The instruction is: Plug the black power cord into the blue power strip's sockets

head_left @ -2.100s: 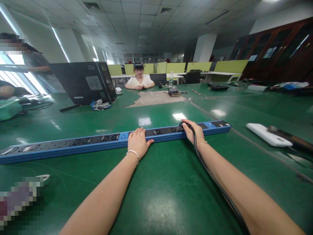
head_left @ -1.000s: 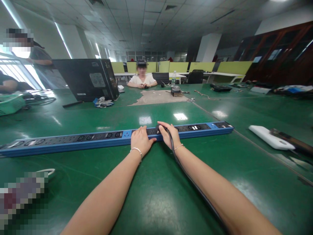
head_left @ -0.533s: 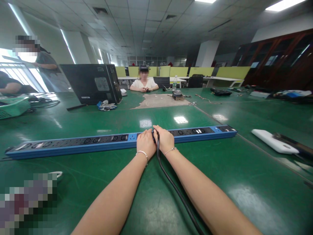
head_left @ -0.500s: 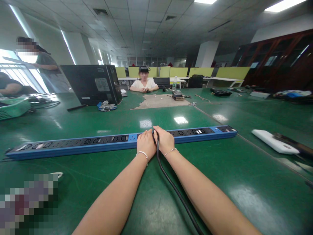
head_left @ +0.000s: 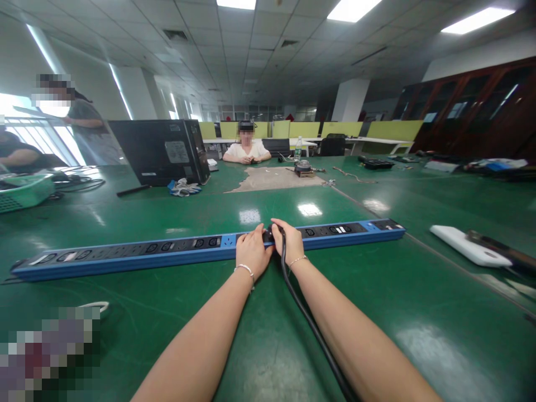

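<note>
A long blue power strip (head_left: 138, 267) with black socket panels lies across the green table in front of me. My left hand (head_left: 252, 248) grips the strip near its middle, fingers over its top and wrist towards me. Just to the right, my right hand (head_left: 288, 240) is closed around the plug end of a thick black power cord (head_left: 307, 315). The plug itself is mostly hidden by my fingers, close above the strip's sockets; I cannot tell whether it sits in one. From that hand the cord runs down towards me between my forearms.
A black computer case (head_left: 161, 151) stands at the back left, with gloves (head_left: 184, 187) beside it. A green basket (head_left: 27, 192) is at far left. A white power bank-like block (head_left: 469, 245) lies at right. Across the table sits a person (head_left: 247, 151); others are at left.
My right hand has shifted a little to the right with the cord, opening a small gap between my hands. My left hand stays on the strip. The view has tilted up slightly.
</note>
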